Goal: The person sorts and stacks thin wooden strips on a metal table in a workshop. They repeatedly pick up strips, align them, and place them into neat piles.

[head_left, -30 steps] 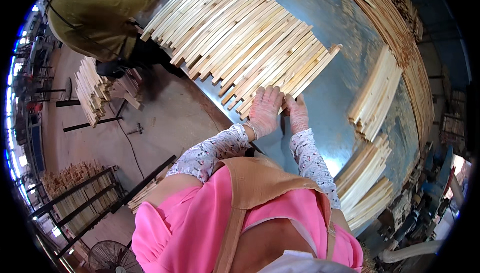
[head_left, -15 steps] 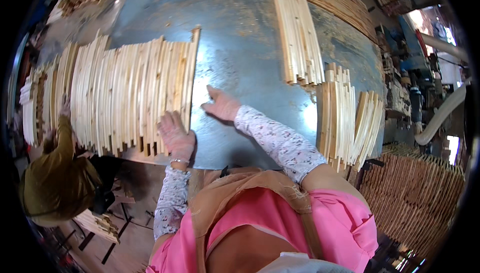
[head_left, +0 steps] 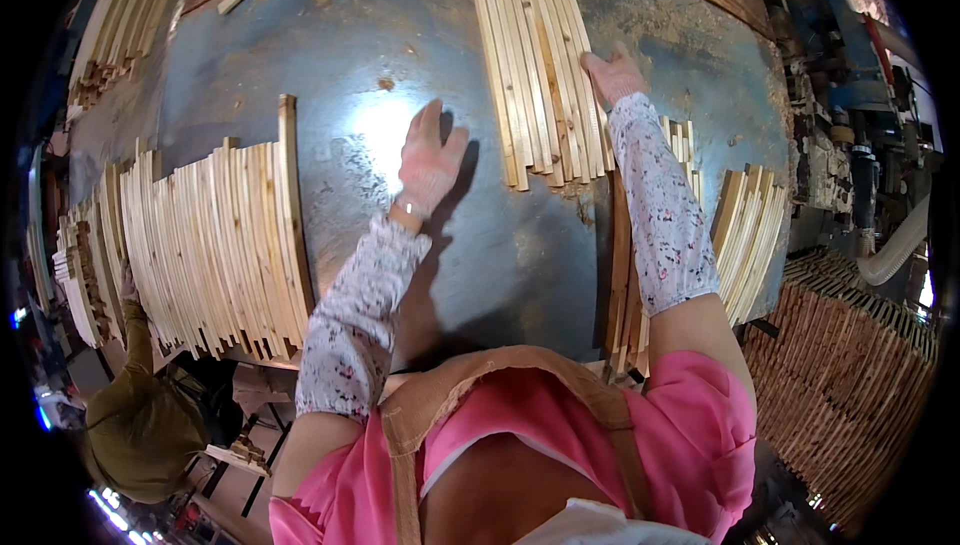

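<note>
Right by the right edge of the middle bundle of pale wood strips (head_left: pixel 540 65), the right hand (head_left: pixel 615 75) has its thumb and fingers spread apart, tbh can't tell if it's touching. Left of that bundle, the left hand (head_left: pixel 433 160) is over bare blue-grey tabletop (head_left: pixel 480 255), fingers apart, nothing in it. Further left of it there's a wide row of strips (head_left: pixel 215 245), plus a co-worker (head_left: pixel 140 435) past that.
</note>
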Tool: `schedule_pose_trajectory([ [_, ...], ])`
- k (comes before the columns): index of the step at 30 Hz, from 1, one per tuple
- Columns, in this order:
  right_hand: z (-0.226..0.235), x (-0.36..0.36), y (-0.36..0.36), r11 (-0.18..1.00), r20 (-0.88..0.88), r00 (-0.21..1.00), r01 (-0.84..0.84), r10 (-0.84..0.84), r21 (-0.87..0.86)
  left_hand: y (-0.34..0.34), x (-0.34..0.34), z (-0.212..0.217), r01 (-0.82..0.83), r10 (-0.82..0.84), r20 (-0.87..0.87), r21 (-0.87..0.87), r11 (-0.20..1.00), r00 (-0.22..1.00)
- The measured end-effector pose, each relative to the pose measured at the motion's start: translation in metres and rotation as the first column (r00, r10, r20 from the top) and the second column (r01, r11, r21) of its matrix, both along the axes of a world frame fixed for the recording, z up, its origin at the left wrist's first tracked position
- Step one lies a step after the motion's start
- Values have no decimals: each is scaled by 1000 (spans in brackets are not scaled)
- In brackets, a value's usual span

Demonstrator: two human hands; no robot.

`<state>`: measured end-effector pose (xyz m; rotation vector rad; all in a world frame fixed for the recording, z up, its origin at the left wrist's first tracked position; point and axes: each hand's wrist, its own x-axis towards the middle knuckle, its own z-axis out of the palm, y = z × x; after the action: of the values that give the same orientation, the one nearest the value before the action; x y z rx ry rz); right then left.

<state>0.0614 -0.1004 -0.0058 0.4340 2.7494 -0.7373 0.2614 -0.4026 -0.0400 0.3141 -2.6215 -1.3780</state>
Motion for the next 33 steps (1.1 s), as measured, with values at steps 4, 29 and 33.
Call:
schedule_pose_trajectory([
  [4,-8,-5,-34,994,120,991,-39,51,-103,19,-77,-37,182,-183,67,19,983,981],
  [29,-31,345,-46,870,124,944,-223,305,-440,-7,-48,42,424,-201,416,-557,714,887],
  [33,20,349,-62,941,135,937,-333,323,57,-28,-28,40,323,-252,202,-587,742,946],
])
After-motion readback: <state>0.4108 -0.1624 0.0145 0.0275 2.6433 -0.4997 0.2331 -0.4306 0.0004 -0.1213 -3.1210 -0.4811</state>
